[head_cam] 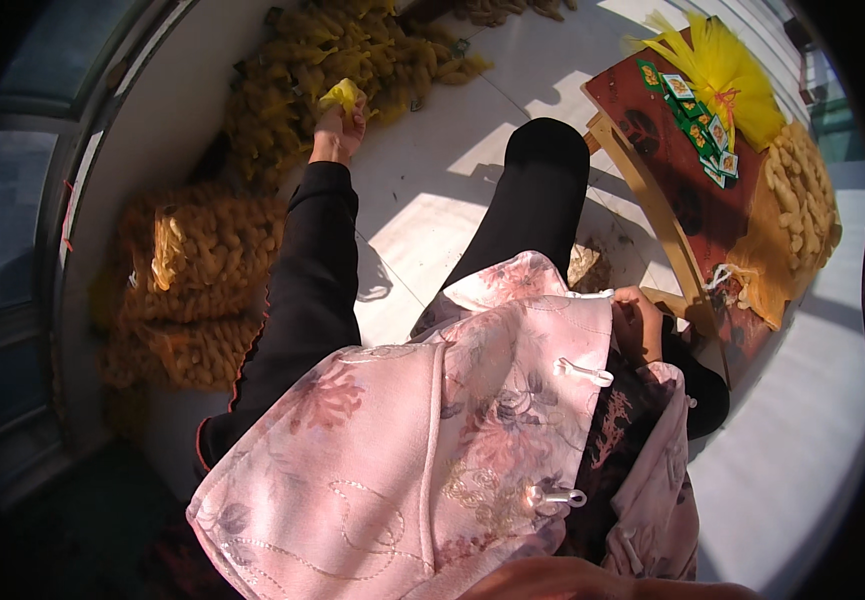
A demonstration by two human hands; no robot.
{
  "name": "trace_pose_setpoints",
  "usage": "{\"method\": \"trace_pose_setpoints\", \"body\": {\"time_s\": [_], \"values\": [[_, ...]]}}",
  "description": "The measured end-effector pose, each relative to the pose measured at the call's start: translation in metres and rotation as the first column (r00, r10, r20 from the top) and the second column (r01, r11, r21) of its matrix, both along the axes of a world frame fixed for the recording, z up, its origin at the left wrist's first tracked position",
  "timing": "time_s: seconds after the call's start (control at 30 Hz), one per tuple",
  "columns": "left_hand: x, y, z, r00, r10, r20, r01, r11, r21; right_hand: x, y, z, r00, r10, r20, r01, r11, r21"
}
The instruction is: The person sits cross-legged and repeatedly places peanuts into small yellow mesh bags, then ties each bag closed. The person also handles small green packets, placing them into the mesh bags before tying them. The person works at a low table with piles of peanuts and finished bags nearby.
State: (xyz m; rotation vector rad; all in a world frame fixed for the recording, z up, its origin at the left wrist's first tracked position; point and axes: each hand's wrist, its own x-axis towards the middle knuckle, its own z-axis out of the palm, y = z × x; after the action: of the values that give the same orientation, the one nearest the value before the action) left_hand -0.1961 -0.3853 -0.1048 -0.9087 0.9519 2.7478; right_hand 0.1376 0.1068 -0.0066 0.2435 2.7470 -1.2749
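Observation:
My left hand (341, 127) is stretched forward, its fingers closed around a bunched piece of yellow mesh (342, 94). Behind it, a heap of yellow mesh bags (327, 52) lies on the floor, filled with tan, lumpy pieces that look like unshelled peanuts. Whether the held mesh belongs to one of those bags cannot be told. Near my lap, my right hand (638, 326) has curled fingers at the front edge of my pink floral garment (507, 375) and seems to grip it. Its fingertips are partly hidden.
Orange mesh sacks (207, 262) stand against the left wall. On the right, a red-topped wooden table (650, 112) bears green-and-white printed tags (695, 127), a tied yellow mesh bundle (725, 82) and a filled orange mesh sack (796, 210). My black-trousered knee (545, 157) is beside the table.

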Motion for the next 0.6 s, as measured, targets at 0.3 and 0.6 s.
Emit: {"method": "trace_pose_setpoints", "body": {"time_s": [0.3, 0.6], "values": [[-0.038, 0.013, 0.050, 0.914, -0.225, -0.337, 0.182, 0.971, -0.155, -0.005, -0.001, -0.011, 0.999, 0.008, 0.038, -0.005, 0.998, -0.056], [0.050, 0.189, 0.085, 0.751, -0.604, -0.266, 0.473, 0.774, -0.421, -0.003, -0.003, -0.005, 0.995, 0.073, 0.061, -0.077, 0.996, 0.055]]}}
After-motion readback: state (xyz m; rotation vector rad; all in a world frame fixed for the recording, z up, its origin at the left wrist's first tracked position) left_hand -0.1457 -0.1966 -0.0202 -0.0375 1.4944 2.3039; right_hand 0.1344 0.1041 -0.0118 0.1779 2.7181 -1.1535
